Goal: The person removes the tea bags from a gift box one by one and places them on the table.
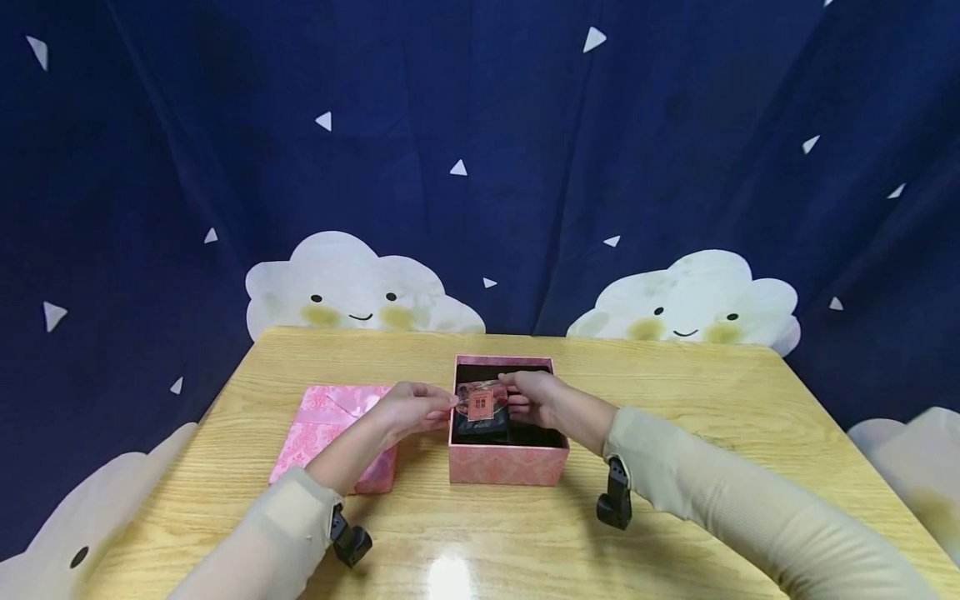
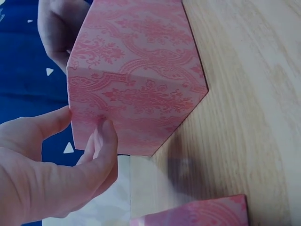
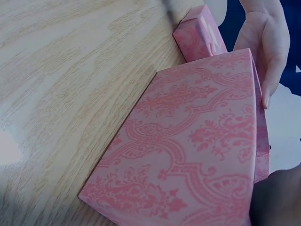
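Observation:
A pink patterned box (image 1: 508, 465) stands lidless on the table, with a dark lining inside. A black packet (image 1: 472, 423) with a red label lies tilted in its left part. My right hand (image 1: 534, 395) reaches into the box and pinches the packet at its upper right side; in the right wrist view the box wall hides those fingertips. At the left wall, my left hand (image 1: 412, 410) holds the box by its rim. The left wrist view shows the left fingers (image 2: 107, 134) against the outer wall (image 2: 141, 101).
The pink lid (image 1: 322, 437) with a ribbon band lies on the wooden table (image 1: 675, 392) left of the box, below the left forearm. Behind the table hangs a dark blue curtain (image 1: 510, 208) with white clouds and triangles.

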A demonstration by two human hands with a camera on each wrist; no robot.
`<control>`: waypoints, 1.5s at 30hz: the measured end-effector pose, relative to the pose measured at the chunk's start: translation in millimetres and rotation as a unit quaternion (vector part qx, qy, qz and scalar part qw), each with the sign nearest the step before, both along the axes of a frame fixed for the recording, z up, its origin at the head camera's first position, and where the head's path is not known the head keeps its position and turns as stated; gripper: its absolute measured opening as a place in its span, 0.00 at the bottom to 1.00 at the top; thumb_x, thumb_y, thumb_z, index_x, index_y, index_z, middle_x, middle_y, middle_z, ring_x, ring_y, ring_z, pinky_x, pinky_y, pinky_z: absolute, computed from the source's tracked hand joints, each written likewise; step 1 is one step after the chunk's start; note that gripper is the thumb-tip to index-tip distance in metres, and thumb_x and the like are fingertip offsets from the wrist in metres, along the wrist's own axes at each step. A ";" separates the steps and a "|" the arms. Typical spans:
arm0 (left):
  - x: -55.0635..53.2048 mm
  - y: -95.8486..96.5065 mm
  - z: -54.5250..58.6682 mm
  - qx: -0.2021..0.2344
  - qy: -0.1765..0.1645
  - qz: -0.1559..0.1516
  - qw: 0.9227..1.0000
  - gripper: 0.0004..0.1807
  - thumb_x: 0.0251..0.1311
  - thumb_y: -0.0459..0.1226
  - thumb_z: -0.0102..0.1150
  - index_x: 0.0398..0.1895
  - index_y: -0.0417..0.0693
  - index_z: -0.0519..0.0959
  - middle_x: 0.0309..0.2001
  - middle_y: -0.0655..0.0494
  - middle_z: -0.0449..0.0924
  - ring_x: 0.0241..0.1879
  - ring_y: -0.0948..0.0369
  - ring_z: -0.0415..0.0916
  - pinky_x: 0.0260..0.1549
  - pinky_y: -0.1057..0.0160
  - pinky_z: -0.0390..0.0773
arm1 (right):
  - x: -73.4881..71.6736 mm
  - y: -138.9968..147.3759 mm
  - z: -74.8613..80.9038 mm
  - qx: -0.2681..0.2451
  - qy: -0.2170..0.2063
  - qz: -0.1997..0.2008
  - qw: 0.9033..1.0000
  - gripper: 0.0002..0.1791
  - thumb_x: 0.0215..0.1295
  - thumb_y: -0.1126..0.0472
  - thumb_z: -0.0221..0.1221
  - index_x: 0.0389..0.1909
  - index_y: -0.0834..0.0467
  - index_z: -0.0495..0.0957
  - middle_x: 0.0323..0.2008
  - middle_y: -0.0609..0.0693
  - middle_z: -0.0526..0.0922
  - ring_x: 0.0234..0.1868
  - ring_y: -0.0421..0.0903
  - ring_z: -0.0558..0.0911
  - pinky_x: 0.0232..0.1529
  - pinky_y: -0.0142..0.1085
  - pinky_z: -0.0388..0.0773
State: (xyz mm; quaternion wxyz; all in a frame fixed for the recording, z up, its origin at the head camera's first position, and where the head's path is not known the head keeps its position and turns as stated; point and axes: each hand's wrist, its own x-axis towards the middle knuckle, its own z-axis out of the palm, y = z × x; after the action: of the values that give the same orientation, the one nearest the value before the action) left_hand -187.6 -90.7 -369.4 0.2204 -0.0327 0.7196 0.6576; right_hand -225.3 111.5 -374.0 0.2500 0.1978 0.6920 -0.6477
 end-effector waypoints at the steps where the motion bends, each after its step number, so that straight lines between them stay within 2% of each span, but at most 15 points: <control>1: -0.3 -0.6 0.4 0.001 -0.003 0.002 1.000 0.17 0.63 0.30 0.56 0.51 0.25 0.72 0.45 0.43 0.81 0.39 0.63 0.80 0.56 0.57 0.82 | 3.4 -1.3 5.3 0.004 -0.001 0.001 1.000 0.11 0.70 0.58 0.51 0.46 0.62 0.71 0.30 0.48 0.72 0.28 0.38 0.72 0.28 0.26 0.79; 7: -2.1 -3.5 1.2 0.012 -0.012 0.006 1.000 0.17 0.62 0.30 0.58 0.51 0.25 0.73 0.39 0.49 0.81 0.35 0.65 0.79 0.58 0.55 0.80 | 14.5 -9.6 24.1 0.000 -0.005 0.014 1.000 0.16 0.71 0.59 0.50 0.55 0.62 0.71 0.28 0.46 0.74 0.26 0.35 0.74 0.29 0.24 0.81; 14: -0.7 -2.4 0.4 0.024 -0.007 0.009 1.000 0.16 0.62 0.29 0.57 0.49 0.25 0.73 0.36 0.50 0.82 0.34 0.65 0.80 0.55 0.56 0.82 | 6.9 -17.3 22.8 0.003 0.002 0.043 0.999 0.04 0.70 0.62 0.50 0.37 0.56 0.74 0.18 0.42 0.75 0.18 0.32 0.71 0.24 0.23 0.78; 17: -0.1 -0.7 0.7 0.016 0.001 0.011 1.000 0.16 0.62 0.28 0.56 0.49 0.24 0.73 0.41 0.44 0.83 0.36 0.64 0.81 0.57 0.54 0.81 | 3.2 -20.7 22.7 0.015 0.004 0.059 0.998 0.05 0.70 0.63 0.51 0.40 0.58 0.75 0.17 0.42 0.76 0.18 0.32 0.72 0.25 0.24 0.78; 20: 0.1 1.1 -0.3 0.010 0.007 0.017 1.000 0.15 0.62 0.28 0.56 0.49 0.24 0.72 0.45 0.37 0.82 0.38 0.62 0.82 0.56 0.54 0.81 | 0.8 -23.2 23.1 0.026 0.008 0.089 0.996 0.12 0.70 0.65 0.50 0.50 0.64 0.75 0.18 0.42 0.77 0.21 0.33 0.74 0.32 0.28 0.80; 22: 0.6 2.3 -1.6 0.009 0.009 0.023 1.000 0.15 0.62 0.28 0.56 0.48 0.24 0.73 0.47 0.34 0.81 0.40 0.61 0.82 0.55 0.55 0.82 | -1.1 -24.0 22.5 0.033 0.007 0.110 0.993 0.16 0.70 0.65 0.48 0.56 0.66 0.73 0.19 0.42 0.78 0.22 0.33 0.75 0.42 0.33 0.82; 26: 2.2 6.2 -4.7 0.013 0.020 0.035 0.999 0.14 0.61 0.28 0.56 0.47 0.24 0.73 0.49 0.31 0.80 0.42 0.59 0.82 0.55 0.53 0.82 | -5.7 -23.9 20.7 0.041 0.000 0.136 0.990 0.19 0.71 0.66 0.47 0.60 0.68 0.72 0.21 0.44 0.79 0.25 0.35 0.78 0.59 0.41 0.80; 29: 4.0 9.4 -5.3 0.007 0.030 0.046 0.998 0.13 0.61 0.27 0.56 0.45 0.24 0.74 0.48 0.31 0.81 0.40 0.59 0.82 0.53 0.52 0.83 | -8.8 -23.9 21.0 0.039 -0.008 0.149 0.988 0.19 0.70 0.67 0.46 0.58 0.68 0.72 0.22 0.44 0.79 0.27 0.36 0.77 0.52 0.39 0.81; 33: 6.7 11.9 -3.2 -0.013 0.038 0.059 0.997 0.12 0.60 0.28 0.56 0.44 0.26 0.75 0.42 0.36 0.82 0.37 0.60 0.81 0.52 0.51 0.84 | -12.1 -24.8 24.4 0.027 -0.015 0.173 0.985 0.12 0.68 0.71 0.43 0.44 0.66 0.74 0.13 0.41 0.68 0.17 0.34 0.65 0.35 0.32 0.78; 35: 7.7 12.5 -2.1 -0.019 0.042 0.063 0.997 0.12 0.59 0.28 0.57 0.43 0.26 0.75 0.39 0.42 0.82 0.36 0.61 0.81 0.51 0.51 0.84 | -13.7 -25.3 26.1 0.023 -0.017 0.183 0.983 0.09 0.67 0.72 0.41 0.37 0.64 0.71 0.11 0.41 0.60 0.15 0.33 0.59 0.33 0.30 0.77; 39: 8.1 12.7 -1.2 -0.020 0.044 0.068 0.997 0.12 0.58 0.28 0.58 0.42 0.26 0.75 0.34 0.48 0.81 0.35 0.61 0.81 0.51 0.51 0.84 | -17.1 -26.7 25.5 0.034 -0.015 0.187 0.982 0.09 0.67 0.72 0.41 0.37 0.64 0.70 0.11 0.41 0.55 0.14 0.34 0.55 0.40 0.32 0.78; 40: 7.8 12.6 -1.1 -0.020 0.043 0.068 0.997 0.12 0.58 0.28 0.57 0.43 0.26 0.75 0.34 0.48 0.81 0.35 0.61 0.81 0.51 0.51 0.84 | -18.0 -26.8 24.3 0.035 -0.014 0.186 0.982 0.09 0.67 0.72 0.41 0.37 0.64 0.70 0.10 0.41 0.56 0.15 0.34 0.57 0.43 0.33 0.79; 41: 7.3 12.7 -1.2 -0.021 0.042 0.070 0.996 0.12 0.58 0.28 0.58 0.42 0.26 0.76 0.33 0.48 0.81 0.35 0.61 0.81 0.51 0.51 0.84 | -28.6 -22.9 12.0 0.015 -0.017 0.199 0.980 0.07 0.65 0.71 0.45 0.36 0.64 0.71 0.10 0.41 0.59 0.14 0.34 0.59 0.43 0.34 0.80; 44: 5.4 12.7 -1.6 -0.027 0.039 0.076 0.996 0.11 0.58 0.29 0.58 0.42 0.27 0.76 0.34 0.48 0.81 0.35 0.60 0.81 0.51 0.51 0.84 | -28.8 -24.1 10.7 0.026 -0.013 0.189 0.982 0.09 0.65 0.71 0.47 0.41 0.66 0.73 0.11 0.42 0.64 0.16 0.34 0.62 0.53 0.39 0.81; 45: 4.7 12.6 -1.6 -0.028 0.039 0.078 0.996 0.11 0.58 0.29 0.58 0.41 0.28 0.76 0.33 0.48 0.80 0.35 0.60 0.81 0.51 0.51 0.84 | -38.2 -21.6 -0.7 0.015 -0.017 0.193 0.981 0.09 0.64 0.71 0.48 0.41 0.65 0.75 0.11 0.42 0.68 0.17 0.34 0.65 0.52 0.40 0.82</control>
State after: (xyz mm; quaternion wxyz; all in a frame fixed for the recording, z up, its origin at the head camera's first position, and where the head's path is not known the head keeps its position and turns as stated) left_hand -182.9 -78.1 -371.0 0.1393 -0.0699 0.7413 0.6529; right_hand -263.5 89.9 -374.7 0.3791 0.0747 0.7224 -0.5734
